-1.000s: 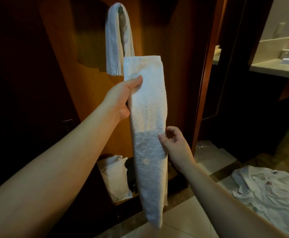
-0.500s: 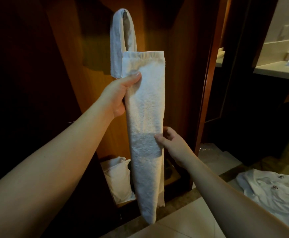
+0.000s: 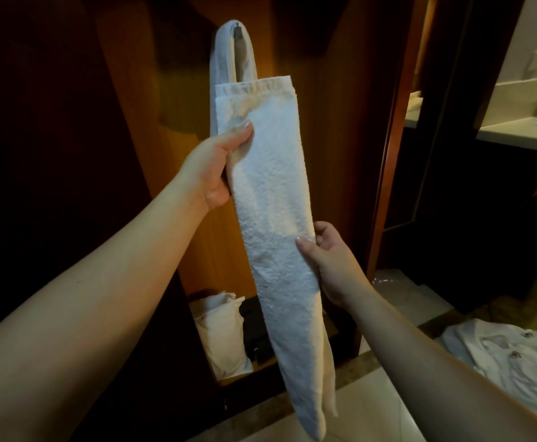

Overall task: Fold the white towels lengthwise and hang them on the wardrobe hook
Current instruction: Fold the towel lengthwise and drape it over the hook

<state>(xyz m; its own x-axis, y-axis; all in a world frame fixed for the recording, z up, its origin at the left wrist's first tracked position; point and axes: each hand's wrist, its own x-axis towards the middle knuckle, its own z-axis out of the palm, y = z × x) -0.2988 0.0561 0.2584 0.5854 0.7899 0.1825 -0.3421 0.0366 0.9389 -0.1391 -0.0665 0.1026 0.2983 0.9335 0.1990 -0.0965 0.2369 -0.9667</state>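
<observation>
Hook (image 3: 237, 26) at top of wardrobe back panel (image 3: 165, 122) already taken by hung towel (image 3: 219, 59), draped over both sides; held towel (image 3: 273, 218) hangs right in front, blocking straight approach; open gap to its right up to door frame (image 3: 388, 154); left side is dark open wardrobe space; low shelf crowded w/ white bag (image 3: 222, 333); floor at right has white garments (image 3: 500, 355).

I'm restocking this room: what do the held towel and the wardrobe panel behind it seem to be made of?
Held towel: apparently cotton terry, going by its nubby looped surface and flat woven hem band; matte.
Wardrobe panel: looks like reddish-brown wood or veneer with a smooth, slightly glossy finish; which one is unclear.
</observation>
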